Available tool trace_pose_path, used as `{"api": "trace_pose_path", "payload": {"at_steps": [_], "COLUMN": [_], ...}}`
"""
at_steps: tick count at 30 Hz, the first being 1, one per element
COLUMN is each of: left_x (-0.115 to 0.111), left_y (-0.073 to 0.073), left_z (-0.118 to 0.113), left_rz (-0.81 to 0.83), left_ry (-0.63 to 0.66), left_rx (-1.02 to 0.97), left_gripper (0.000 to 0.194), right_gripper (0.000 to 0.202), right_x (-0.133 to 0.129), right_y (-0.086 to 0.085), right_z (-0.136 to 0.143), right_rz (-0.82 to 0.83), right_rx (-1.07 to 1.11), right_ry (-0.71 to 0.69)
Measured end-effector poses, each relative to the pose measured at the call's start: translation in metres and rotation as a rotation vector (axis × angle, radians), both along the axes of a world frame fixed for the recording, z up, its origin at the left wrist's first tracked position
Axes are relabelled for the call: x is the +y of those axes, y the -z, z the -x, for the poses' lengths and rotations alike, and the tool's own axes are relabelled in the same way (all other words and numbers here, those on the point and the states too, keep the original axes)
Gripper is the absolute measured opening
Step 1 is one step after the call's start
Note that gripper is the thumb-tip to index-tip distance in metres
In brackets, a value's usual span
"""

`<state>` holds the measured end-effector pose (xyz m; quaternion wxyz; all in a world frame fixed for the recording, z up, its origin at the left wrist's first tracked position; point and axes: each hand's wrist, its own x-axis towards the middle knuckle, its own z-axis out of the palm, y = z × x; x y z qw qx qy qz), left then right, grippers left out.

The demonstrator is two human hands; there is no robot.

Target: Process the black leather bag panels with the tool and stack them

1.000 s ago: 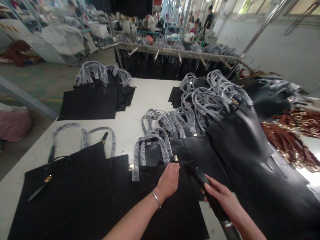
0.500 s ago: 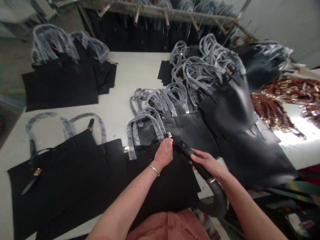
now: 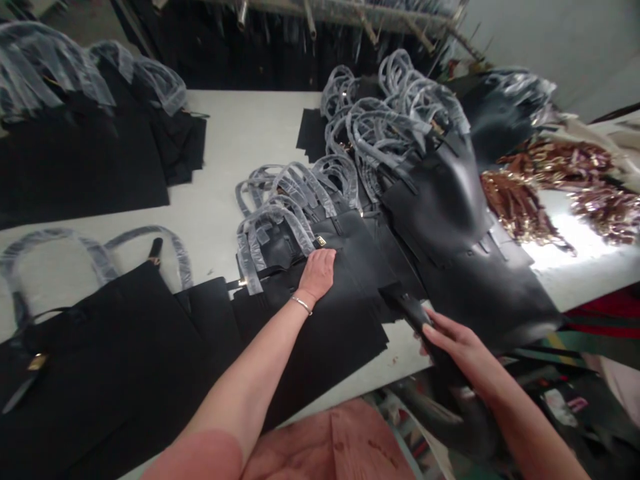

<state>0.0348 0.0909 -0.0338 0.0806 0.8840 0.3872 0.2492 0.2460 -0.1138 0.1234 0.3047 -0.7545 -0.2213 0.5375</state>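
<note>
My left hand (image 3: 319, 273) rests on the upper part of a black bag piece (image 3: 295, 327), just below a small gold buckle (image 3: 321, 241); its fingers are close together, and whether they pinch the material is hidden. Plastic-wrapped handles (image 3: 280, 213) rise from the pieces beyond it. My right hand (image 3: 453, 337) is wrapped round a thick black strap (image 3: 411, 310) at the right of that piece. The strap's lower part curves down past the table edge and is blurred.
Black panels with wrapped handles (image 3: 150, 320) lie at the left, more behind them (image 3: 100, 160). Glossy black bags (image 3: 445, 200) are piled at the right, beside brown straps with gold hardware (image 3: 520, 200). A metal rack (image 3: 340, 17) stands behind the white table (image 3: 235, 133).
My right hand has moved right and down with the black strap, away from my left hand. The view has shifted, so the table contents sit further left.
</note>
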Motion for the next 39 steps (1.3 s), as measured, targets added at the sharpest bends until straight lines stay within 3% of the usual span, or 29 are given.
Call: {"api": "trace_pose_path", "payload": {"at_steps": [3,6,10,15,18,22,27,34,39], "left_x": [0.008,0.006,-0.03,-0.102,-0.124,-0.129,-0.128,-0.128,-0.129], "left_y": [-0.003,-0.01,-0.023,-0.027,-0.024,-0.022,-0.021,-0.02,-0.02], "left_z": [-0.002,-0.002,0.002,0.017,0.023,0.023,0.022,0.024,0.024], "left_rz": [-0.025,-0.057,-0.019,0.112,0.131,0.122,0.109,0.094,0.09], "left_ry": [0.033,0.103,0.138,0.154,0.199,0.202,0.192,0.206,0.192], "left_rx": [-0.001,-0.006,-0.012,0.104,0.159,0.178,0.166,0.156,0.153], "left_gripper": [0.027,0.025,0.023,0.028,0.033,0.033,0.035,0.034,0.034], "right_gripper": [0.076,0.072,0.064,0.078,0.08,0.081,0.076,0.08,0.084], "right_x": [-0.054,-0.091,-0.112,-0.106,-0.087,-0.077,-0.098,-0.083,-0.098], "right_y": [0.003,0.009,0.02,0.04,0.047,0.043,0.037,0.048,0.036], "right_z": [-0.001,0.01,0.024,0.03,0.03,0.025,0.023,0.032,0.023], "right_rz": [0.135,0.164,0.11,0.156,0.144,0.079,0.151,0.064,0.08], "right_rx": [0.071,0.086,0.078,0.213,0.21,0.14,0.13,0.066,0.076], "right_ry": [0.061,0.108,0.153,0.141,0.169,0.169,0.128,0.294,0.254]}}
